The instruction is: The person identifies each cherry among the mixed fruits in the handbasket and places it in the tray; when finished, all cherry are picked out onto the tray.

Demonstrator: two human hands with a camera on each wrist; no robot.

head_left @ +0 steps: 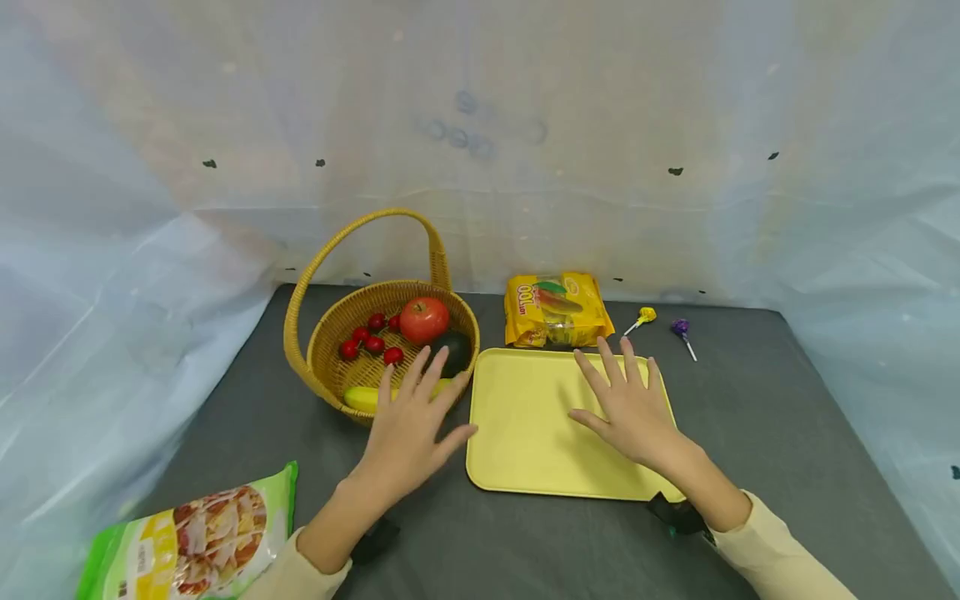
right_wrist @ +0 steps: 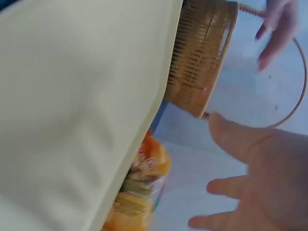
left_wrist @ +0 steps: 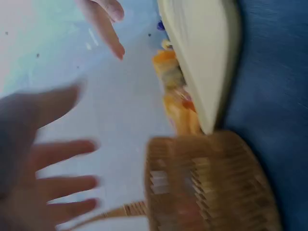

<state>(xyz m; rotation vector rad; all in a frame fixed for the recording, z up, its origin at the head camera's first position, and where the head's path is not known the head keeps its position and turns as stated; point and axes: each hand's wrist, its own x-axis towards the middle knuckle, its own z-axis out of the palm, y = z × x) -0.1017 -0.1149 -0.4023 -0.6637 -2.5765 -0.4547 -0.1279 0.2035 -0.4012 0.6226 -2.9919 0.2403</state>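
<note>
With fingers spread, my left hand (head_left: 405,437) hovers near the front edge of a wicker basket (head_left: 313,346) and holds nothing. Inside the basket lie a red apple (head_left: 424,321), several cherries (head_left: 373,344), a dark green avocado (head_left: 454,353) and a yellow banana (head_left: 362,398), which the left fingers partly hide. Over the right half of a yellow tray (head_left: 517,425) hangs my right hand (head_left: 633,421), its fingers also spread and grasping nothing. Both hands appear blurred or raised in the wrist views, apart from the basket and tray.
Behind the tray sits a yellow snack packet (head_left: 557,310) with a mango picture. Right of it lie a yellow lollipop (head_left: 645,316) and a purple lollipop (head_left: 681,327). A green food bag (head_left: 217,533) rests at the front left. Plastic sheeting (head_left: 570,208) surrounds the dark table (head_left: 765,433).
</note>
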